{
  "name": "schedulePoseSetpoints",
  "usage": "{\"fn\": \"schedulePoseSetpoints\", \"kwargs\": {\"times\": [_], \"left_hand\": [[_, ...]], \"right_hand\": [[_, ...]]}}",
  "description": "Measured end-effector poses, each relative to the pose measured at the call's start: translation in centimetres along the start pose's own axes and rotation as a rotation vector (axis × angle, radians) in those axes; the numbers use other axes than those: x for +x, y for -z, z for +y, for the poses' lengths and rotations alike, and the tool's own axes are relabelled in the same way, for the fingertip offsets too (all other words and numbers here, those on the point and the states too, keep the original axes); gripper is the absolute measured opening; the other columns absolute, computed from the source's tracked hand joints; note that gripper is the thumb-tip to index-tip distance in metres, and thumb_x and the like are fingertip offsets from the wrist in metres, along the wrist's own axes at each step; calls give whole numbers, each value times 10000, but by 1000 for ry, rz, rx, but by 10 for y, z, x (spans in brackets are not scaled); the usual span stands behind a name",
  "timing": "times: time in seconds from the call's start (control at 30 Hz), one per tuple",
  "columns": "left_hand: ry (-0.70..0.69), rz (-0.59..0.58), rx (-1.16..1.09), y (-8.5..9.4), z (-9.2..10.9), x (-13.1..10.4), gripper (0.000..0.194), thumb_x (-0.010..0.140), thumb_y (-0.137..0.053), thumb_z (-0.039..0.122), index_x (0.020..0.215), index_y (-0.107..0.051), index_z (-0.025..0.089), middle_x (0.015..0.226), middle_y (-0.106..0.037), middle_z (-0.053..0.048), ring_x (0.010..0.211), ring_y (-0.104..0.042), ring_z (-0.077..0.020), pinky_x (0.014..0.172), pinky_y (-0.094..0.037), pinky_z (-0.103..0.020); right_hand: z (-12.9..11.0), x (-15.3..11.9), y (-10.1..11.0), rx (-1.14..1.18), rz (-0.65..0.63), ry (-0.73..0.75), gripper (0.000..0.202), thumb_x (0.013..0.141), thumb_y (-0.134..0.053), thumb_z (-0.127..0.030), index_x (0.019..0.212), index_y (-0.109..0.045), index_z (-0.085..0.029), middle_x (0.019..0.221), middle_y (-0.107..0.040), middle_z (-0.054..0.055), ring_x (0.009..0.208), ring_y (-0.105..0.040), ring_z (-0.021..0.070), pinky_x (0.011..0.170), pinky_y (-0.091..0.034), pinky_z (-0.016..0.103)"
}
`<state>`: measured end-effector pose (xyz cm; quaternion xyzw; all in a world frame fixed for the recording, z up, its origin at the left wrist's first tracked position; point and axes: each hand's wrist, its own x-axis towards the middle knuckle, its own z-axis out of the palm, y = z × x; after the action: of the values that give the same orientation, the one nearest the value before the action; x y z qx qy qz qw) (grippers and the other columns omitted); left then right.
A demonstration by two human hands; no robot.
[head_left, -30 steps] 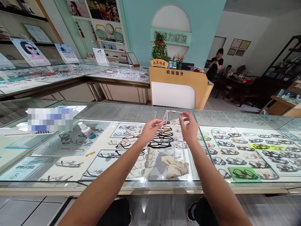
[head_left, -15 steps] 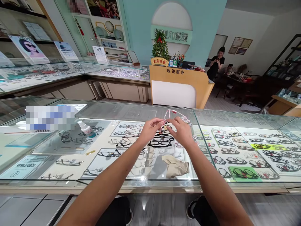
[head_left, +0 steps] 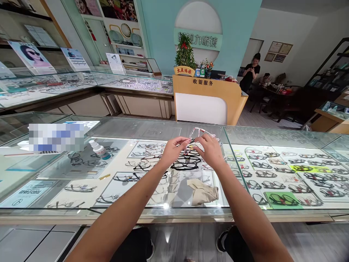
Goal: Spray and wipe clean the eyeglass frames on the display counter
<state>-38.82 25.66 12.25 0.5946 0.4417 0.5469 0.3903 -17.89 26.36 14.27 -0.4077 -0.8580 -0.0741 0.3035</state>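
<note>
Pink-trimmed glasses (head_left: 201, 130) are pinched in my left hand (head_left: 173, 149), jutting just beyond it; my right hand (head_left: 212, 150) arches alongside, curled inward, its hold unclear; beige cloth (head_left: 203, 191) lies nearer me than both

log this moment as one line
left hand: pinching pinkish glasses | right hand: at glasses, grip unclear | beige cloth: on glass counter | white bottle: left of cloth

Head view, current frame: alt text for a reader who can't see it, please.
A person's left hand holds pink-tinged glasses above a glass display counter with rows of eyeglasses, the right hand close beside it. A crumpled beige cloth lies nearer the person; a white-capped bottle stands to the left. Beyond is a wooden desk.
</note>
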Motion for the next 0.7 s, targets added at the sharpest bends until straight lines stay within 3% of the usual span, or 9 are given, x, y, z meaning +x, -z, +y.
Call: {"fn": "schedulePoseSetpoints", "kwargs": {"times": [0.2,0.37,0.57,0.7], "left_hand": [[-1,7,42,2,1,0,439,861,-755,622,1022,-816,218,1058,-799,-68,826,-674,-191,779,-562,-333],[-1,98,-52,7,2,4,472,838,-775,635,1047,-803,213,1128,-796,-95,992,-711,-234,874,-589,-363],[31,201,-192,8,1,6,523,790,-818,643,1073,-787,204,1149,-782,-104,1030,-715,-229,943,-604,-404],[43,206,-222,5,3,4,519,779,-833,629,1071,-785,203,1140,-780,-102,1032,-711,-229,957,-604,-421]], "right_hand": [[3,-1,3,3,2,-4,187,1013,-682,-410,1101,-728,-251,1087,-643,102,943,-584,268,823,-443,390],[4,-2,3,-30,15,-20,207,962,-753,-443,989,-738,-238,1169,-633,116,981,-554,277,838,-415,393],[3,-2,3,-33,-71,-7,248,1022,-676,-434,896,-704,-223,918,-724,75,938,-547,274,832,-354,409],[-2,-3,4,38,-93,-36,246,988,-716,-463,908,-713,-231,931,-742,60,959,-575,276,868,-373,416]]}}
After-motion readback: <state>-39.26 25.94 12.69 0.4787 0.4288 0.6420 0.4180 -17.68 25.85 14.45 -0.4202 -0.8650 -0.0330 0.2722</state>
